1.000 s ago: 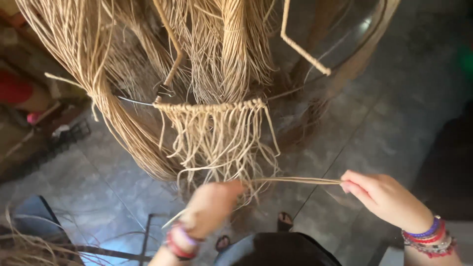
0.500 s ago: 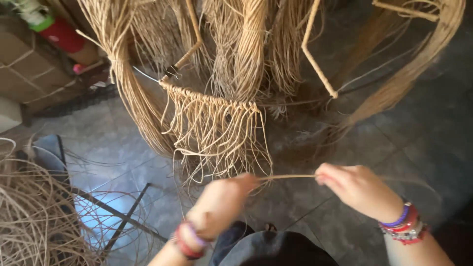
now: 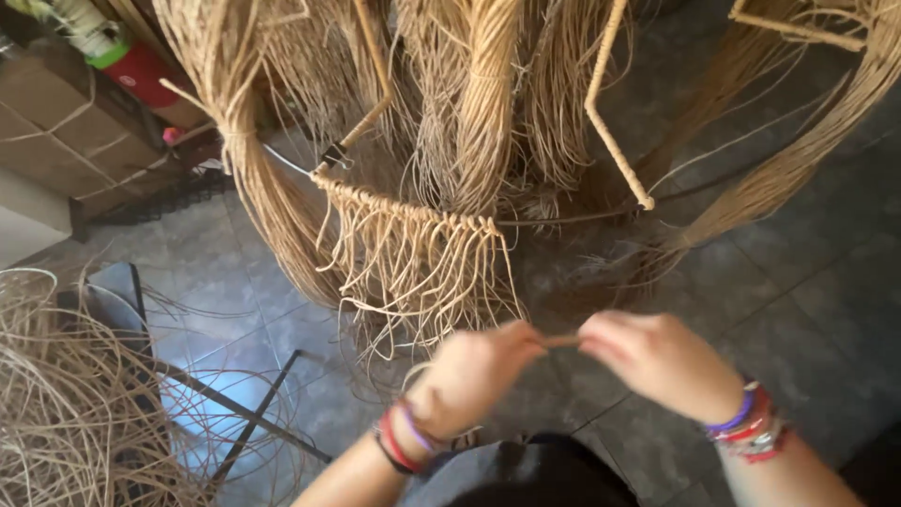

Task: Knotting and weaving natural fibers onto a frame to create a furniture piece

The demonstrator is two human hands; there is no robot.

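Dark floor tiles [image 3: 807,282] below: left hand [image 3: 474,366] and right hand [image 3: 657,357] pinch a straw strand [image 3: 560,341] lying level between them, fingers clamped, beneath the knotted fringe [image 3: 413,258].

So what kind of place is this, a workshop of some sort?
Most likely a small craft workshop for fibre weaving. Thick bundles of tan fibre hang over a tiled floor, a knotted fringe runs along a thin rod, and the left hand and right hand pinch one strand.
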